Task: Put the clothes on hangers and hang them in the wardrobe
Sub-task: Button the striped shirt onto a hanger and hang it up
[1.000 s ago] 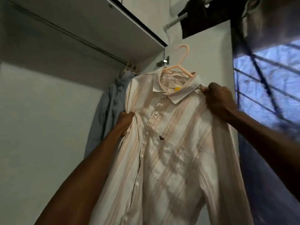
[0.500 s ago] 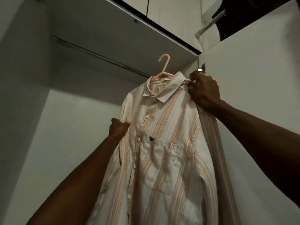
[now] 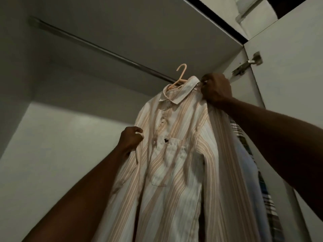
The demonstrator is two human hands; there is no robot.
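1. The wardrobe (image 3: 52, 154) fills the view, and its metal rail (image 3: 104, 49) runs on a slant under the top shelf, from upper left down toward the right; all else is placed from this rail.
2. The striped shirt (image 3: 174, 172) hangs long-axis down, just below the rail's right part, with other clothes (image 3: 248, 163) beside it to the right.
3. The right hand (image 3: 215, 90) is clenched on the shirt's shoulder by the collar, the nearer hand to the rail.
4. The left hand (image 3: 130, 138) grips the front edge of the shirt, well below the rail.
5. The pink hanger (image 3: 180, 76) has its hook upright, close by the rail; whether it already sits over it I cannot tell. If not, the right hand likely lifts it on.
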